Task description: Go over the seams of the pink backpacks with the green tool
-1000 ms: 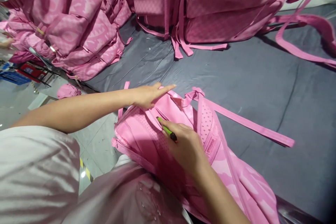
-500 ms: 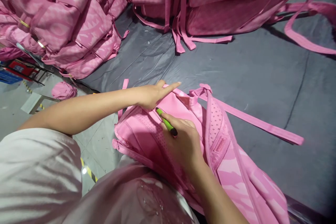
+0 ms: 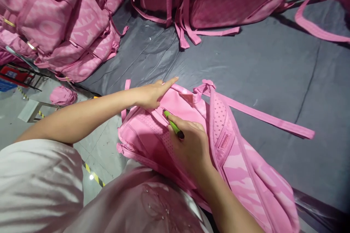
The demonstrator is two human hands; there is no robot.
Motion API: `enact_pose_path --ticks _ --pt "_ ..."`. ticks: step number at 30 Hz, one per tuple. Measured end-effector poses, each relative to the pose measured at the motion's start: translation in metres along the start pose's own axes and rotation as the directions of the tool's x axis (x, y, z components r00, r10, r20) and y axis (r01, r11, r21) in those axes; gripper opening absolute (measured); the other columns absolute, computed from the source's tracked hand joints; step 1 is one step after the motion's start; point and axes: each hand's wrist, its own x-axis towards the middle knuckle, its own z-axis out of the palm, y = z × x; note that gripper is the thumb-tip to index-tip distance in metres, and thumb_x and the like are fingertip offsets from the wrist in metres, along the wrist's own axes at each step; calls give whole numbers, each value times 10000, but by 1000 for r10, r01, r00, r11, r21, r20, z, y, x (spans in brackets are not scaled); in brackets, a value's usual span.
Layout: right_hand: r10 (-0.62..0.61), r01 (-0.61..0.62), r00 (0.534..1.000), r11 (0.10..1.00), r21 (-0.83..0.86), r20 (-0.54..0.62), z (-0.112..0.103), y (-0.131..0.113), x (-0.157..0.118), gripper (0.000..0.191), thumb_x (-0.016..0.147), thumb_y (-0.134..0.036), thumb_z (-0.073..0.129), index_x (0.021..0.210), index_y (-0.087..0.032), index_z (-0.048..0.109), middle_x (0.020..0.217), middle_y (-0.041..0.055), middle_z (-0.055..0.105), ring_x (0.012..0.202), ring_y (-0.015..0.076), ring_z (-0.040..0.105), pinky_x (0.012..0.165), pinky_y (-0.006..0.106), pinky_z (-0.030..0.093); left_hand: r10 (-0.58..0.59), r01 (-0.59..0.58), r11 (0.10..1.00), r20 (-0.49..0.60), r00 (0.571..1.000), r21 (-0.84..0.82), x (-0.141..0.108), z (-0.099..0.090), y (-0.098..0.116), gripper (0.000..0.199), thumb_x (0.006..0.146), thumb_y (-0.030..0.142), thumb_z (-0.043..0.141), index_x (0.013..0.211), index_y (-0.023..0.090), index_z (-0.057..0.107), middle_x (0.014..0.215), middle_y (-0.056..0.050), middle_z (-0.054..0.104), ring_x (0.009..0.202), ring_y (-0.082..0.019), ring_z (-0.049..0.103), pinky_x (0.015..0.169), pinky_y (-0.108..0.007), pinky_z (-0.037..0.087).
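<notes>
A pink backpack (image 3: 240,174) with perforated padding and camouflage patches lies at the near edge of the table, against my body. My left hand (image 3: 150,94) rests on its upper edge, index finger stretched out and fingers apart. In my right hand (image 3: 190,142) is a green tool (image 3: 173,123) with a dark end, its tip touching the pink fabric just right of my left hand. A long pink strap (image 3: 268,116) runs from the bag's top out to the right over the table.
Pink backpacks are piled at the back left (image 3: 60,25), and more stand at the back centre (image 3: 240,0) with straps hanging down. Dark sheeting covers the table (image 3: 246,62). On the floor at left are a pink bundle (image 3: 63,95), a stool (image 3: 30,111) and a red box (image 3: 16,74).
The whole view has shifted slightly, so the backpack piles sit further up and left. My left hand has moved a little away from the green tool's tip, which remains on the fabric.
</notes>
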Motion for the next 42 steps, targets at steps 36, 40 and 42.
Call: enact_pose_path --ticks 36,40,42 --pt "-1 2 1000 999 43 -22 3 -4 12 370 840 -119 536 1134 -195 748 1107 61 768 897 265 753 807 418 580 -19 19 1000 38 999 4 7 -4 3 1048 808 128 591 1595 270 -87 1438 -163 432 1021 -208 638 798 -275 487" --pt "5 -5 1000 999 53 -13 4 -7 9 372 849 -117 536 1149 -195 741 1167 57 749 1006 279 737 872 428 571 -24 24 1000 44 999 3 6 -5 4 1043 826 151 592 1596 263 -103 1442 -176 426 1027 -216 636 812 -288 488" --pt "19 -18 1000 999 49 -23 6 -7 9 383 850 -117 540 1173 -192 731 1177 64 746 1010 279 735 878 430 567 -24 24 1000 47 999 2 6 -5 4 1054 825 150 596 1595 267 -115 1449 -181 416 1028 -217 636 814 -290 486"
